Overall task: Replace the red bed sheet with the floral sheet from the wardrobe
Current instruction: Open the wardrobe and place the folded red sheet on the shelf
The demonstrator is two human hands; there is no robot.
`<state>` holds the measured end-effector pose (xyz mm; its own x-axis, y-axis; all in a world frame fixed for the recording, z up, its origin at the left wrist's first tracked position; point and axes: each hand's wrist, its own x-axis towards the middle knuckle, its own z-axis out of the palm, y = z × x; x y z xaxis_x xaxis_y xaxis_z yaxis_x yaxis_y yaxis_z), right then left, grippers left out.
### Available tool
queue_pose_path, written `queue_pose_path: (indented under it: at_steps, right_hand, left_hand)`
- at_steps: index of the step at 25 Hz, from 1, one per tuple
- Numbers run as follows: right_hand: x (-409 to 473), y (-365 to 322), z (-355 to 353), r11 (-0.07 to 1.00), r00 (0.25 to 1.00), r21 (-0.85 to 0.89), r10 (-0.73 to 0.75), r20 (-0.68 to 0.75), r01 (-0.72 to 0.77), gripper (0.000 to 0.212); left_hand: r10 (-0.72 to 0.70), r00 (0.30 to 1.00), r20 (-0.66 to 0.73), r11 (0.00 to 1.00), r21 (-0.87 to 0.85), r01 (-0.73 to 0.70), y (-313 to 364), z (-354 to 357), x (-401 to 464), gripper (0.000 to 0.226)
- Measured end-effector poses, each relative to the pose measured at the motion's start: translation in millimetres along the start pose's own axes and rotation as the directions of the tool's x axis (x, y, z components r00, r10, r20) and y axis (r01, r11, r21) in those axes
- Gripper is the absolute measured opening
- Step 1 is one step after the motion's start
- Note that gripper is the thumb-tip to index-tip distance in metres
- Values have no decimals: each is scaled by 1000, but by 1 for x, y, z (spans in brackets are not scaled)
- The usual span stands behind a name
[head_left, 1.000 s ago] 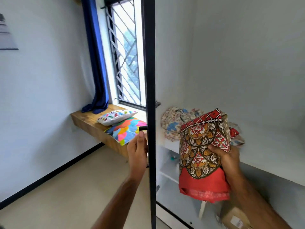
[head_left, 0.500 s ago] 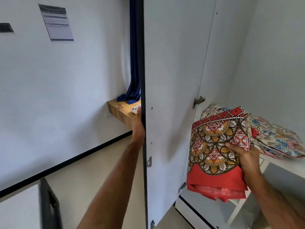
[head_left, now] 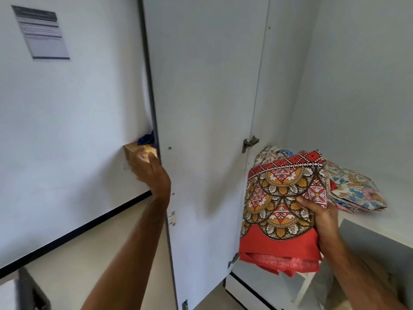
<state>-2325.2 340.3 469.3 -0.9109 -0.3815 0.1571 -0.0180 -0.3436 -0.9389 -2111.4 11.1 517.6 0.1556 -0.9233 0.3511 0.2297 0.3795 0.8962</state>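
Two hands are at work at an open wardrobe. The right hand [head_left: 321,222] grips a folded red sheet [head_left: 281,211], thumb pressed over its patterned front and the other fingers hidden behind the bundle; the sheet hangs upright in front of the wardrobe opening, its plain red lower edge drooping below the hand and its bordered top edge level with the shelf behind. The left hand [head_left: 152,173] is blurred, raised beside the outer edge of the wardrobe door [head_left: 205,121]; its fingers look loosely extended and hold nothing, though whether they touch the door edge cannot be told. The door stands swung out between the two arms, its inner face towards the camera, with a metal hinge [head_left: 250,143] at mid-height. Behind the red sheet, on the white shelf [head_left: 397,198] inside the wardrobe, lies the floral sheet [head_left: 355,193], a crumpled pale bundle with blue and pink flowers, just beyond the red one and partly hidden by it. To the left of the door, a wooden ledge [head_left: 134,152] juts from the white wall with a bit of blue cloth [head_left: 146,139] on it. Higher on that wall hangs a printed notice [head_left: 41,33], its text too blurred to read.
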Motion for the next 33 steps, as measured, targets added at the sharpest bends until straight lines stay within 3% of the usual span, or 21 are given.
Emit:
queue_pose_path:
  at_steps: [1, 2, 3, 4, 5, 6, 7, 9, 10, 11, 12, 13, 14, 16, 19, 21, 24, 28, 33]
  right_hand:
    - [1, -1, -2, 1000, 1000, 10, -3, -7, 3, 41]
    - [2, -2, -5, 1000, 1000, 22, -6, -17, 6, 40]
    - [3, -2, -9, 1000, 999, 30, -8, -32, 9, 40]
    - [4, -2, -13, 1000, 999, 27, -2, -51, 3, 40]
    - [4, -5, -23, 1000, 998, 28, -7, -66, 9, 41]
    - [3, -6, -25, 999, 998, 36, 4, -61, -1, 42]
    - [2, -7, -31, 999, 998, 43, 21, -62, -18, 44]
    - [7, -15, -55, 997, 995, 62, 46, -94, -40, 53]
    - [11, -19, -68, 995, 994, 85, 56, -94, -48, 62]
    - [18, -24, -86, 994, 993, 100, 59, -102, -49, 70]
    - [26, -29, -103, 993, 991, 109, 56, -120, -43, 72]
    - [36, -35, -121, 992, 989, 125, 50, -139, -33, 69]
    - [45, -40, -137, 990, 986, 137, 54, -157, -32, 64]
    - [66, -57, -176, 991, 983, 135, 45, -180, -21, 59]
    - [108, -90, -243, 996, 983, 70, 64, -174, -52, 58]
    - [143, -114, -287, 994, 980, -31, 94, -173, -101, 58]
    - [194, -146, -343, 964, 966, -192, 140, -216, -183, 61]
    - [262, -169, -398, 926, 926, -274, 159, -344, -261, 44]
    - [326, -168, -440, 869, 890, -375, 144, -432, -322, 52]
  left_hand:
    - [274, 959, -77, 958, 107, -265, 6, 2, -16, 39]
    - [547, 837, -21, 828, 163, -537, 13, 6, -34, 35]
    - [720, 684, 116, 669, 145, -729, 21, 12, -52, 32]
    - [779, 556, 290, 560, 75, -825, 21, 21, -68, 29]
    - [748, 465, 474, 544, -36, -838, 13, 40, -89, 26]
    - [643, 415, 644, 609, -101, -787, 5, 51, -105, 26]
    - [469, 405, 785, 739, -97, -667, -2, 63, -124, 33]
    - [5, 349, 937, 958, 96, -271, -18, 96, -168, 70]
    - [-232, 250, 940, 965, 254, -59, -25, 112, -186, 83]
    - [-390, 92, 916, 916, 376, 138, -32, 131, -205, 87]
    - [-457, -64, 887, 833, 452, 320, -38, 147, -222, 85]
    - [-462, -161, 872, 737, 478, 478, -40, 163, -237, 76]
    - [-450, -204, 869, 652, 476, 590, -39, 179, -249, 65]
    - [-397, -190, 898, 625, 416, 660, -37, 224, -278, 56]
    - [-286, -124, 950, 714, 297, 634, -25, 303, -320, 65]
    - [-257, -75, 963, 754, 249, 608, -16, 354, -345, 59]
    - [-265, -81, 961, 764, 260, 591, -4, 426, -380, 55]
    - [-319, -106, 942, 762, 321, 562, -8, 514, -418, 87]
    - [-319, -146, 937, 755, 344, 558, -26, 582, -452, 75]
